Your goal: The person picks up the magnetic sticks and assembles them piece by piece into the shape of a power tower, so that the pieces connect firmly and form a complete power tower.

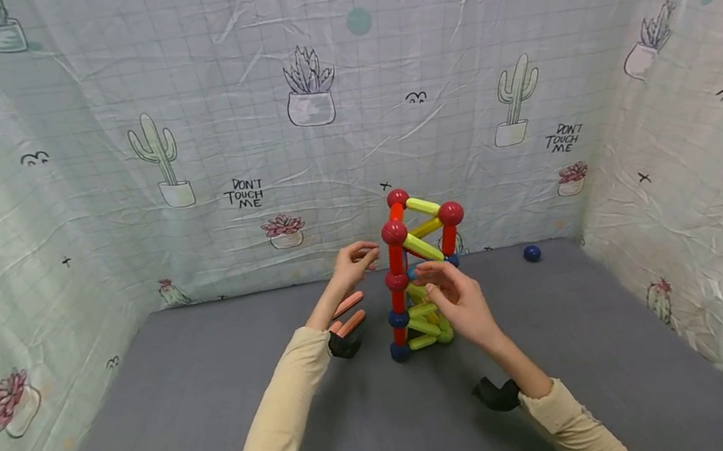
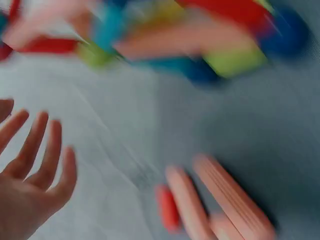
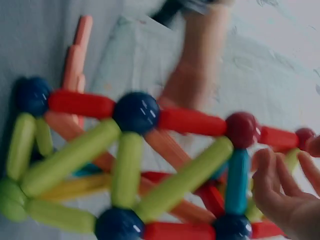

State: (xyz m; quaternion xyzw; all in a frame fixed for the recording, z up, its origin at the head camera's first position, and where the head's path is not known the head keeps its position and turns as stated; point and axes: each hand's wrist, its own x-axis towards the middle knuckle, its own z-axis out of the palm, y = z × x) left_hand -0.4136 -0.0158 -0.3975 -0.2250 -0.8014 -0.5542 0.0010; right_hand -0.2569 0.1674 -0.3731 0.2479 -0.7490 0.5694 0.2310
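A tall tower of coloured rods and balls point(image 1: 398, 319) stands upright on the grey table, with red balls at its top and blue and green ones lower down. To its left, my left hand point(image 1: 352, 263) is raised with fingers spread and nothing in them. My right hand point(image 1: 462, 300) is close in front of the tower's right side, partly covering it, its fingers loosely bent and holding nothing. In the right wrist view the fingertips point(image 3: 263, 160) are right beside a teal rod point(image 3: 237, 181) and a dark red ball point(image 3: 241, 129). The left wrist view is blurred.
Several loose salmon rods point(image 2: 232, 197) and a short red rod point(image 2: 168, 207) lie on the table left of the tower. A single blue ball point(image 1: 532, 253) rests at the back right. Cactus-print fabric point(image 1: 203, 148) hangs behind and at both sides.
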